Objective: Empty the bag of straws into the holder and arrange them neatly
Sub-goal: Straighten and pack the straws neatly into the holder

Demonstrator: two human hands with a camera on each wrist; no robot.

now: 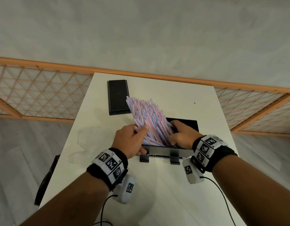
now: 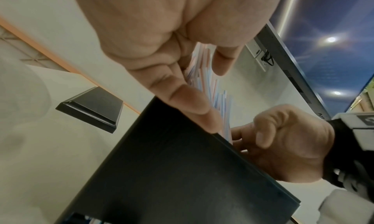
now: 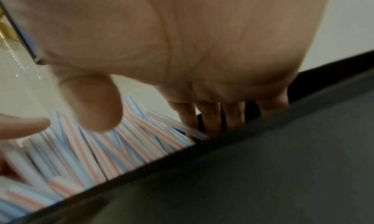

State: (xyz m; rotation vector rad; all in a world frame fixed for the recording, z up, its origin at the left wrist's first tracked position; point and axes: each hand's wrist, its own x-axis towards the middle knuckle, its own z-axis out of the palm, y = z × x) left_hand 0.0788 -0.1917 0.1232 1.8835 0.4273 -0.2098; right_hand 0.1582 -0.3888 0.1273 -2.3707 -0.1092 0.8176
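Now the straws (image 1: 149, 118) stand in the black holder (image 1: 165, 150) on the worktop (image 1: 173, 185), leaning away to the left. The left hand (image 1: 129, 141) grasps the bunch; the right hand (image 1: 181, 134) probably pushes, fingers (image 3: 210, 115) fairly straight inside.

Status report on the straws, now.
Left hand grips straws at the bundle's left side. Right hand fingers reach into the black holder beside them. Straws lean left, fanned, untidy. Nothing blocking.
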